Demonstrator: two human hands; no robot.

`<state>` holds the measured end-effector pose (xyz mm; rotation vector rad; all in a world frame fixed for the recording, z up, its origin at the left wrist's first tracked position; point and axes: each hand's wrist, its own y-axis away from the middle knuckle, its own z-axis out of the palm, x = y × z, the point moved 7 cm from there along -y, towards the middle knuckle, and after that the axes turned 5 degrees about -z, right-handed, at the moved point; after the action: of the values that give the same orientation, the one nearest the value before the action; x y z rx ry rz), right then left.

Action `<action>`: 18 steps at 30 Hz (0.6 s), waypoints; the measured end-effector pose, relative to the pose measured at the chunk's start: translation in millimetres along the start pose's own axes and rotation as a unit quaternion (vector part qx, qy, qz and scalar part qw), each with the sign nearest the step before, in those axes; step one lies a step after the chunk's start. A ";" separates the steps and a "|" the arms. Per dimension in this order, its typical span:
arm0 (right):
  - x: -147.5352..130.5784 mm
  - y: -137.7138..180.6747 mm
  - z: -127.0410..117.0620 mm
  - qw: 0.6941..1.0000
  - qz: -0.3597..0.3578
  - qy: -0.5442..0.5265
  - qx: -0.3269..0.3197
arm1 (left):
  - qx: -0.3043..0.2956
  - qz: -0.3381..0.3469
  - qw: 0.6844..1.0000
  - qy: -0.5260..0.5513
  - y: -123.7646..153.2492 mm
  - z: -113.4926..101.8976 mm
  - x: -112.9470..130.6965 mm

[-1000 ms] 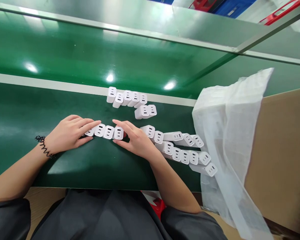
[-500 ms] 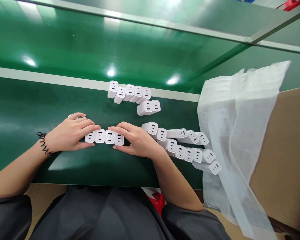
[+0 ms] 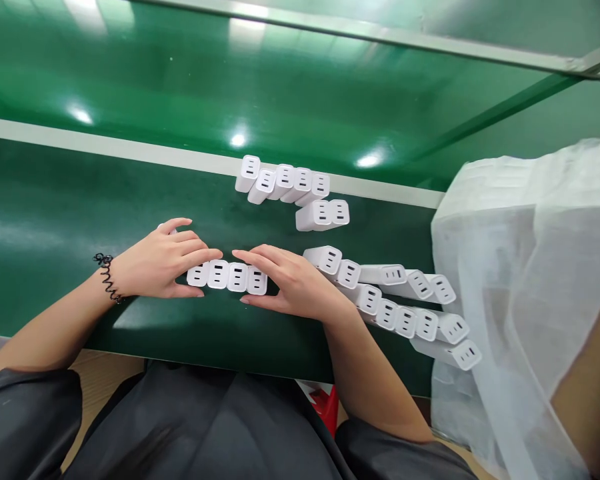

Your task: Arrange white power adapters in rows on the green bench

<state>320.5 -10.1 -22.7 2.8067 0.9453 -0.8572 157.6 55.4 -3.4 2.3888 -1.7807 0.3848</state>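
Several white charger blocks with dark port slots (image 3: pixel 237 277) stand side by side in a short row on the green table. At the row's left end, my left hand (image 3: pixel 155 262) lies with thumb and fingers apart around the end block. A small white bit shows by its fingers; I cannot make out what it is. My right hand (image 3: pixel 296 283) is at the right end, its index finger behind the last block and its thumb in front, spread wider than the block. Contact with the blocks is hard to tell.
More white chargers (image 3: pixel 387 313) stand and lean in two uneven rows right of my right hand. Another group (image 3: pixel 303 183) stands farther back by a pale strip (image 3: pixel 180 156). Translucent white sheeting (image 3: pixel 473 220) hangs over the right side. A green panel (image 3: pixel 280 93) rises behind.
The view has shifted, so the hands and blocks appear farther right. My right hand's fingers have loosened from the row's end. The blocks keep their arrangement.
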 end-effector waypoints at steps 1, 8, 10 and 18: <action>0.3 0.1 -0.2 1.000 0.001 0.000 0.000 | -0.001 -0.001 1.000 0.001 0.0 -0.1 -0.3; 0.9 -0.3 -1.8 1.000 0.002 0.002 -0.009 | -0.010 -0.004 1.000 0.006 -0.1 1.9 -1.0; 0.7 -0.2 -3.2 1.000 0.004 0.003 -0.009 | -0.006 -0.004 1.000 0.006 -0.4 1.8 -0.8; 0.9 2.0 -6.9 1.000 0.006 0.016 0.001 | 0.019 0.017 1.000 -0.003 -0.1 -0.8 2.8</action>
<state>325.6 -9.7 -17.6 2.8329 0.9315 -0.8142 158.4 53.1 -1.8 2.3899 -1.8353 0.4179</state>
